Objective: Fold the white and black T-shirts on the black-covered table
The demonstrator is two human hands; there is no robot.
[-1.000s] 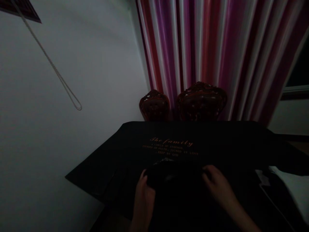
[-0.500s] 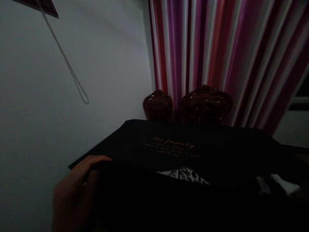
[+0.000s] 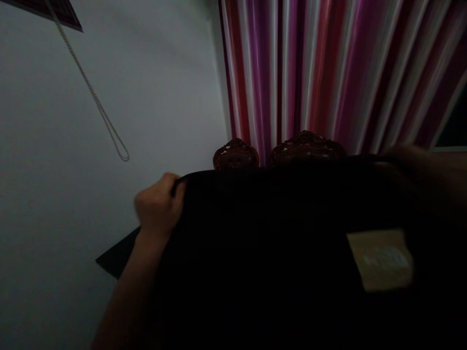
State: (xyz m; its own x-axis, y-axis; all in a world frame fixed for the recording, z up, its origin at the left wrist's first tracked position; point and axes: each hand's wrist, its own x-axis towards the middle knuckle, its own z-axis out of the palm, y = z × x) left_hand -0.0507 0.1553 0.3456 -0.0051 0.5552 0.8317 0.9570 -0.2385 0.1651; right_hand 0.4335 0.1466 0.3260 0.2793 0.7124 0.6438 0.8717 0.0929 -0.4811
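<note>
A large black garment (image 3: 262, 253) with a tan patch (image 3: 381, 262) is stretched upright in front of me and fills the lower middle of the view. Its exact kind is lost in the dark. My left hand (image 3: 158, 201) is closed around its upper left edge, thumb and fingers pinching the fabric. At the upper right edge, my right hand (image 3: 412, 158) is blurred but grips the cloth too. Behind the garment, only the left corner of the dark-covered table (image 3: 118, 255) shows; the rest is hidden.
Two carved wooden chairs with dark padded backs, a smaller one (image 3: 236, 158) and a wider one (image 3: 306, 146), stand beyond the table. A striped curtain (image 3: 292, 73) hangs behind them. On the left, a looped cord (image 3: 97, 99) hangs against the pale wall (image 3: 164, 97).
Both hands have risen and moved forward, lifting the black garment so it now covers the tablecloth's printed words. White lettering on the cloth has gone from sight, and the tan patch has appeared.
</note>
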